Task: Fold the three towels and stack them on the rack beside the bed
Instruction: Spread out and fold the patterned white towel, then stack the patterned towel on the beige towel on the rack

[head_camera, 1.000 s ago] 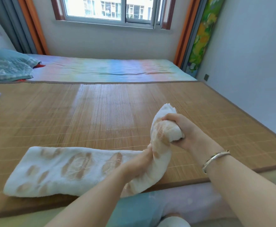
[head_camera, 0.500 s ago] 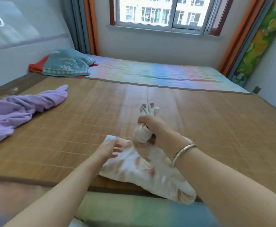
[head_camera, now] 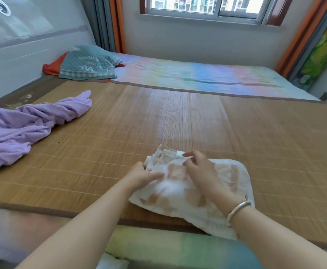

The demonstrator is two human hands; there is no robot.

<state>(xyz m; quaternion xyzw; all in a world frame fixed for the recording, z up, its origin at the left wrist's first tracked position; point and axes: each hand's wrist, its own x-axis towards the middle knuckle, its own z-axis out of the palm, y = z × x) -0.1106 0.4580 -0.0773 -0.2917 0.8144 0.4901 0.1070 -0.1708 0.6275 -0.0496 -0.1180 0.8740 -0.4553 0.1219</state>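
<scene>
Both hands on the white-and-tan towel [head_camera: 180, 189] on the bed mat [head_camera: 197, 117], its long axis running from far-left to near-right; my left hand [head_camera: 142, 174] presses flat, my right hand [head_camera: 201, 171] pinches the far corner.

Your single head camera looks forward and down across the bamboo mat [head_camera: 178, 117], close over the near edge, window [head_camera: 207, 6] top centre.
</scene>
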